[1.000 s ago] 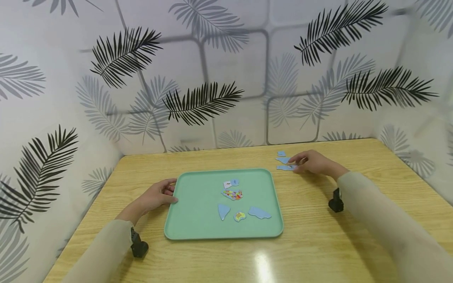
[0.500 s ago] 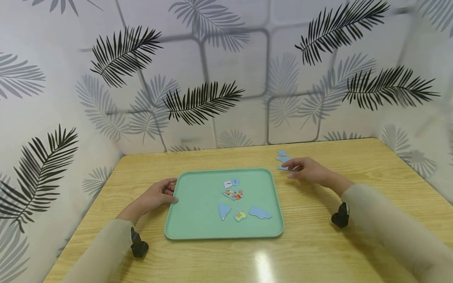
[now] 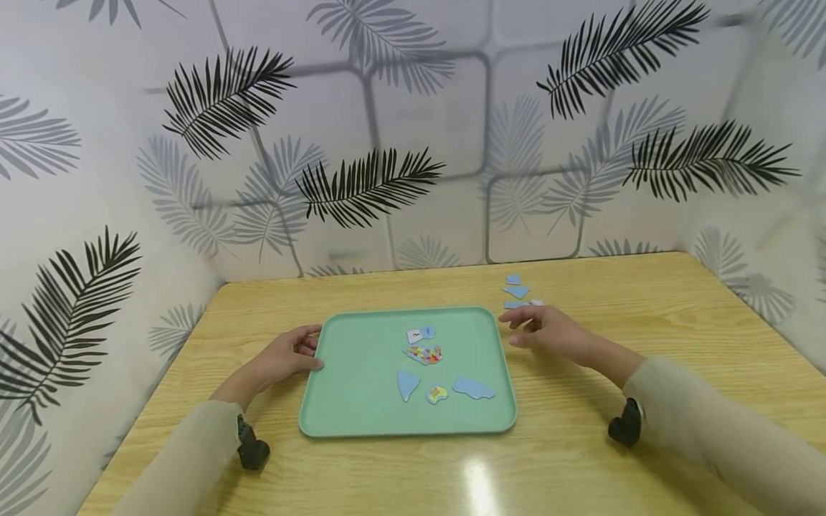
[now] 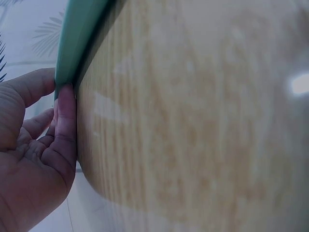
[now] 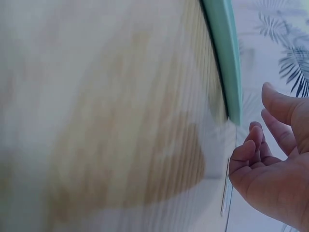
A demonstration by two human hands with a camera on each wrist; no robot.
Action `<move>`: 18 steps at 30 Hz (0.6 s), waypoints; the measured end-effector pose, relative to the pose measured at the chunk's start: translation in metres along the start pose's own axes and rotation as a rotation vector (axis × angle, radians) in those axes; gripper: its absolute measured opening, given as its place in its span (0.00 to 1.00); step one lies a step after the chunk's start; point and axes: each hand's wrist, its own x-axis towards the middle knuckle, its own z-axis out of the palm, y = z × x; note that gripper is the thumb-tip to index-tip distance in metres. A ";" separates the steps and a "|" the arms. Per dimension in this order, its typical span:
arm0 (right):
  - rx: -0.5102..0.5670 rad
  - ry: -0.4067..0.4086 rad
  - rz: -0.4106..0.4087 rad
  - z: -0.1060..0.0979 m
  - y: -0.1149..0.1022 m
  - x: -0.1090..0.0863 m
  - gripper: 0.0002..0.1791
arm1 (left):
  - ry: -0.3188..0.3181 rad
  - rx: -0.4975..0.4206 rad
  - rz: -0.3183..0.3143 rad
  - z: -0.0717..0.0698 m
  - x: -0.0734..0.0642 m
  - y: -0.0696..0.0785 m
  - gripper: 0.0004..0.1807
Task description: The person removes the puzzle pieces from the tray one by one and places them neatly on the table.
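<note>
A light green tray [image 3: 361,387] lies on the wooden table with several flat puzzle-like pieces in it. Among them are a blue triangular piece [image 3: 407,385], a long blue piece [image 3: 474,388] and a multicoloured piece [image 3: 424,355]. My left hand [image 3: 284,360] grips the tray's left edge; in the left wrist view the thumb and fingers [image 4: 66,113] close on the green rim. Just off the tray's upper right side hovers my right hand [image 3: 548,333], fingers loosely bent, thumb apart. The right wrist view shows nothing held in those fingers [image 5: 246,152].
Beyond the right hand, several blue pieces [image 3: 516,292] lie in a column on the table [image 3: 613,287]. A leaf-patterned wall [image 3: 439,208] stands directly behind the table. A light glare falls on the table in front of the tray.
My right hand has come away from the blue pieces at the back, moving left and toward me to the tray's right edge. The left hand and the tray have stayed put.
</note>
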 end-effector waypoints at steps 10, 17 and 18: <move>0.058 0.011 -0.029 0.021 -0.019 -0.014 0.23 | -0.008 -0.004 0.009 0.000 0.000 -0.001 0.42; 0.076 0.012 -0.011 0.033 -0.026 -0.024 0.23 | -0.003 0.007 0.005 -0.001 0.001 -0.002 0.42; 0.078 0.013 -0.011 0.034 -0.027 -0.026 0.23 | -0.004 0.008 0.007 -0.001 0.001 -0.002 0.42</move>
